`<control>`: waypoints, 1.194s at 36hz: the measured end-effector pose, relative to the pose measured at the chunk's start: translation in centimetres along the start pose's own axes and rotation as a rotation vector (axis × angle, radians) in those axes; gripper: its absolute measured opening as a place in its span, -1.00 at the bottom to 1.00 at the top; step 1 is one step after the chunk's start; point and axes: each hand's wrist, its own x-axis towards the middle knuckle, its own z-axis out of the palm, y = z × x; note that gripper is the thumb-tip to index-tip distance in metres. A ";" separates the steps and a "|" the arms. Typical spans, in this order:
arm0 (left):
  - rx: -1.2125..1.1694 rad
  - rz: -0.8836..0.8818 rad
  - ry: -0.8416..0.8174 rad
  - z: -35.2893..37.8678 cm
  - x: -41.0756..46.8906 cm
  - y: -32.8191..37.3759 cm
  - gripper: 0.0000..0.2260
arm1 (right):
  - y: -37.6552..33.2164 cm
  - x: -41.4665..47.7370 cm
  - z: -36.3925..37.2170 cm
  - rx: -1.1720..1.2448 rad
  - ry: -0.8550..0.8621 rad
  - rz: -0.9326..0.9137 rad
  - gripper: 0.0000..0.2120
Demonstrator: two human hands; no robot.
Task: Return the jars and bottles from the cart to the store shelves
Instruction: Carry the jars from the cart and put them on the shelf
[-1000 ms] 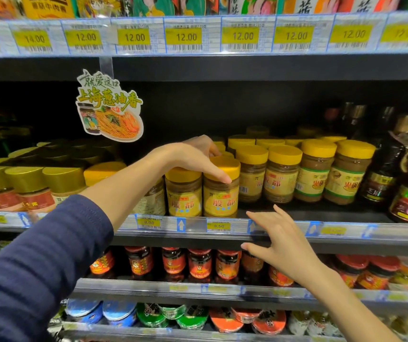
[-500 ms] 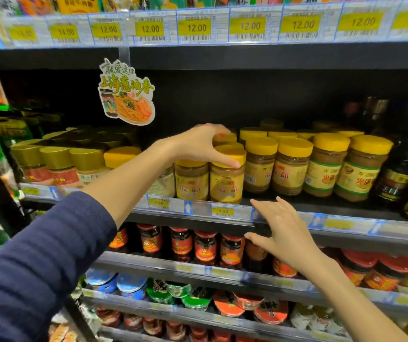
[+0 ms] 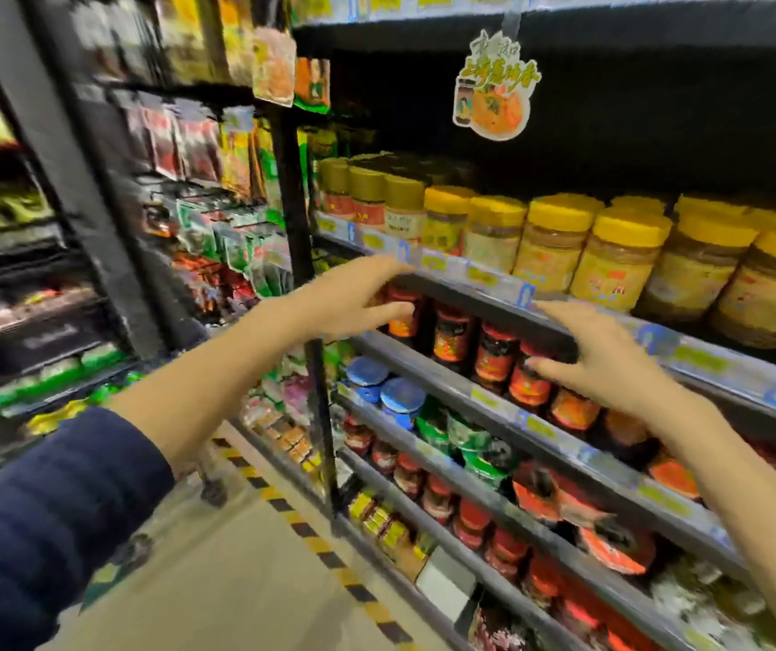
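Hands come first: left hand (image 3: 353, 298) and right hand (image 3: 606, 354), both spread and empty, near the shelf edge. Beyond, yellow-lidded plastic jars (image 3: 616, 260) stand shelved. Next move, I'd judge: fetch another from the unseen cart.

The head camera is looking down and obliquely left, close along the store shelves (image 3: 494, 293), blurred.

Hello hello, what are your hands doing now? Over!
Left hand open, empty. Right hand open, empty. Yellow-lidded jars standing on grey metal shelf. Nothing blocking.
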 end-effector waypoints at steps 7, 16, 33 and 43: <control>-0.018 -0.338 0.001 -0.9 -11.6 -8.1 -0.49 | -8.6 6.1 5.8 0.060 -0.147 -0.249 -0.37; 0.056 -0.728 0.023 -2.4 -25.1 -18.6 -0.51 | -24.0 14.8 14.3 0.149 -0.315 -0.523 -0.42; 0.103 -1.051 -0.068 -4.1 -36.7 -38.7 -0.40 | -45.8 27.9 26.6 0.105 -0.440 -0.738 -0.38; -0.007 -1.090 -0.099 0.7 -33.8 -53.6 -0.39 | -50.1 39.3 36.3 0.080 -0.528 -0.760 -0.37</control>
